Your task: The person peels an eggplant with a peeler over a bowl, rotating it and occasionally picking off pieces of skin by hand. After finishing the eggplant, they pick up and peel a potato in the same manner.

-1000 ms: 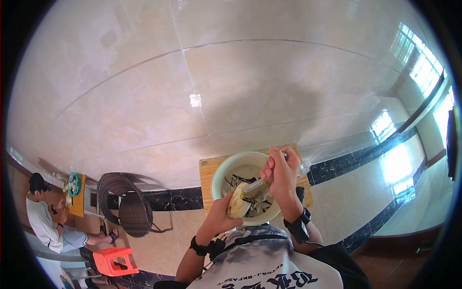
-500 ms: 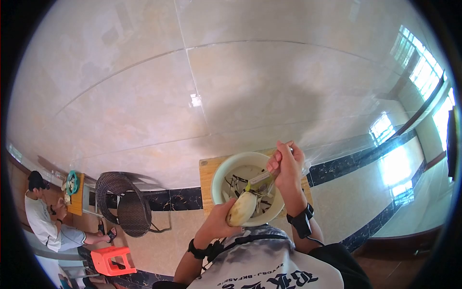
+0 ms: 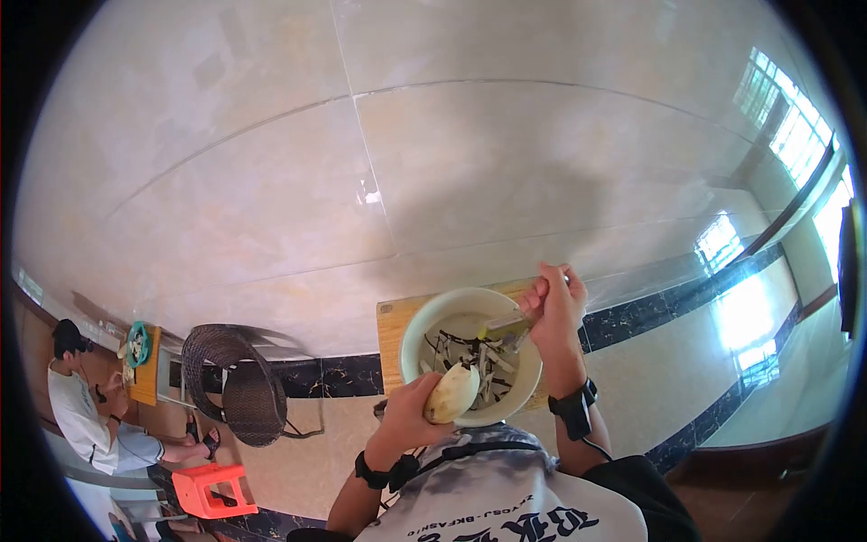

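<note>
My left hand (image 3: 408,411) is wrapped round a pale, oval vegetable (image 3: 452,396) with a darker, uneven tip, at the near rim of a large whitish basin (image 3: 408,339). Dark strips and pale slivers of peel (image 3: 492,369) lie inside the basin. Closed in a fist over the far right rim, my right hand (image 3: 557,305) grips a slim tool (image 3: 508,320) with a pale, flat part and a yellow-green end. The tool points left over the basin, apart from the vegetable. Its exact kind I cannot tell.
The basin stands on a wooden stool or small table (image 3: 390,330) against a tiled wall (image 3: 271,199). To the left are a dark wicker chair (image 3: 253,402) and an orange plastic stool (image 3: 215,490). Farther left, another person (image 3: 86,406) sits by a small table with a green basin (image 3: 137,343).
My right hand and its tool have moved right, away from the vegetable's tip. The yellow-green end now shows apart from the vegetable, which stays in my left hand.
</note>
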Motion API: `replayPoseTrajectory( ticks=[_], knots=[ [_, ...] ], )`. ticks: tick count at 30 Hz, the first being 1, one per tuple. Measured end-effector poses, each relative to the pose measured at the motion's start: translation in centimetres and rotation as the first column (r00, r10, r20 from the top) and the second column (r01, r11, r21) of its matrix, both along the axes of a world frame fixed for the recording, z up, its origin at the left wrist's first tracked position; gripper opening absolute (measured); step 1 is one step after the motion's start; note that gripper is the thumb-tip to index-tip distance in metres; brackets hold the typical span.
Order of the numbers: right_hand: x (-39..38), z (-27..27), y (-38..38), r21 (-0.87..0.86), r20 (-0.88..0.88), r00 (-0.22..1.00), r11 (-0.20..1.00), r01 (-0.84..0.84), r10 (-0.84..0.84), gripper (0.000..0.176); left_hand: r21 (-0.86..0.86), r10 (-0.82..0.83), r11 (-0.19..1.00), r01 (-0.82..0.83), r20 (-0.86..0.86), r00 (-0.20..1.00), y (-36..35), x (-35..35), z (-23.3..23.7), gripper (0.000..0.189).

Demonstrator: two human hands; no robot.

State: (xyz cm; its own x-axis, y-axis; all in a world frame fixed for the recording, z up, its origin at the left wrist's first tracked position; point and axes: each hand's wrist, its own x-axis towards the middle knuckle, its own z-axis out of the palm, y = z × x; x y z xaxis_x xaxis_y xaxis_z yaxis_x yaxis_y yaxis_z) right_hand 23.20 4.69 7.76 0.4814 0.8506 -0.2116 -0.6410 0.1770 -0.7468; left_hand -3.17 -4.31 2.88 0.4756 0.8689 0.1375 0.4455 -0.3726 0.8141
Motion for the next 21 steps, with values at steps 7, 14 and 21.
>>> replayPoseTrajectory(
  ticks=[7,14,21],
  knots=[
    [-1.1,2.4,-2.7,-0.046,0.007,0.985,0.984,-0.171,0.172,0.023,0.254,0.098,0.967,-0.025,-0.278,0.956,0.0,0.9,0.1,0.071],
    [-3.0,2.2,-3.2,-0.037,0.179,0.963,0.980,-0.196,0.199,0.023,0.342,0.056,0.938,0.052,-0.299,0.953,0.3,0.6,0.1,0.075],
    [-2.9,1.7,-2.7,-0.062,0.136,0.968,0.977,-0.203,0.210,0.023,0.362,0.060,0.930,0.059,-0.308,0.949,0.0,0.3,1.3,0.068]
  ],
)
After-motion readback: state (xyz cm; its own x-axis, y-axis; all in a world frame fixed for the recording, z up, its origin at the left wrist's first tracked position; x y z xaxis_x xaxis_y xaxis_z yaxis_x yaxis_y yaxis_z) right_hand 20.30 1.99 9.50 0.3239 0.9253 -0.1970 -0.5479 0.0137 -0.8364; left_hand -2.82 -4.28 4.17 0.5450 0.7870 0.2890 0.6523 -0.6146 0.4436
